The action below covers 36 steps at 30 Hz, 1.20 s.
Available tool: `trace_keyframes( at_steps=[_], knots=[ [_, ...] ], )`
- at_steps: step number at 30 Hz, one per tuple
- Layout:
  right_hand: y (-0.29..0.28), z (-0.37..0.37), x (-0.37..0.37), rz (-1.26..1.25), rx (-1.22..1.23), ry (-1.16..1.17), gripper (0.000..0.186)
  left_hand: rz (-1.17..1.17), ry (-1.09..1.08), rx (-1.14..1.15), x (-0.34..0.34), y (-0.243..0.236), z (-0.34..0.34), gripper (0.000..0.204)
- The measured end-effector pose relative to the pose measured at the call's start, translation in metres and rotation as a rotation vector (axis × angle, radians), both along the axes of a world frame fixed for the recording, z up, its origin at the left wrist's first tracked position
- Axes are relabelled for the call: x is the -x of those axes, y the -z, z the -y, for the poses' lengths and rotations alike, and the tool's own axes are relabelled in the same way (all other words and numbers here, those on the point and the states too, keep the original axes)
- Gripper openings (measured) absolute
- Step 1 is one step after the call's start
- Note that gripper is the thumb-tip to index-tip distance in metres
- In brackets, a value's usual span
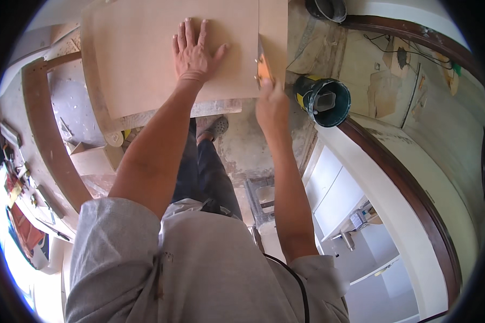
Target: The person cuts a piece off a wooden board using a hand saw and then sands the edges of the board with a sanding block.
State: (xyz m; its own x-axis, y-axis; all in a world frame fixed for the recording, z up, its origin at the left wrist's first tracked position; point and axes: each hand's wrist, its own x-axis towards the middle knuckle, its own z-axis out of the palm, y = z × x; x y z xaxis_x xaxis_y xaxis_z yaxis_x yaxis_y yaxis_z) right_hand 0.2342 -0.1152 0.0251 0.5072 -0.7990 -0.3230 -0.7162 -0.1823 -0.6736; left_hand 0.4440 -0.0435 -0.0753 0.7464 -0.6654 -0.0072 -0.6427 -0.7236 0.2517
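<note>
Left hand [193, 58] splayed on board [134, 59]; right hand [272, 105] clamped on likely saw [264, 69]; floor room [322, 60], then bucket [307, 92], right of board's edge.

I get soft light on the smooth tan board [140, 59] left of the gripping bare right hand [273, 106], white glare far lower-left, bent edges rimmed black.

Downward fisheye view from the head

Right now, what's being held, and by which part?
The right hand holds a bladed tool by its orange handle; the left hand lies spread on the board, holding nothing.
</note>
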Motion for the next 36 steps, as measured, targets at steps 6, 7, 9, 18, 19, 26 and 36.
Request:
trace_keyframes(
  at_steps=[6, 7, 9, 18, 19, 26, 36],
  knots=[
    [-0.062, -0.038, 0.039, -0.079, -0.164, 0.098, 0.043, 0.022, 0.004, -0.010, 0.001, -0.003, -0.002, 0.091],
    [-0.089, -0.061, 0.066, -0.164, -0.251, 0.112, 0.043, 0.029, 0.007, 0.021, 0.001, -0.003, -0.002, 0.091],
    [-0.133, -0.102, 0.117, -0.200, -0.212, 0.064, 0.041, 0.021, 0.002, 0.009, 0.001, -0.002, -0.003, 0.091],
    [-0.047, -0.041, 0.042, -0.096, -0.198, 0.080, 0.041, -0.018, -0.007, -0.037, 0.000, -0.005, 0.000, 0.090],
    [-0.017, -0.016, 0.015, 0.115, -0.083, 0.045, 0.041, 0.007, -0.009, 0.024, -0.002, -0.005, 0.001, 0.090],
    [-0.023, -0.006, 0.008, 0.072, -0.025, -0.044, 0.042, 0.026, 0.003, 0.057, 0.002, -0.002, -0.004, 0.090],
    [-0.171, -0.093, 0.109, -0.327, -0.144, -0.073, 0.031, -0.014, -0.012, 0.003, 0.001, -0.002, -0.002, 0.090]
  ],
)
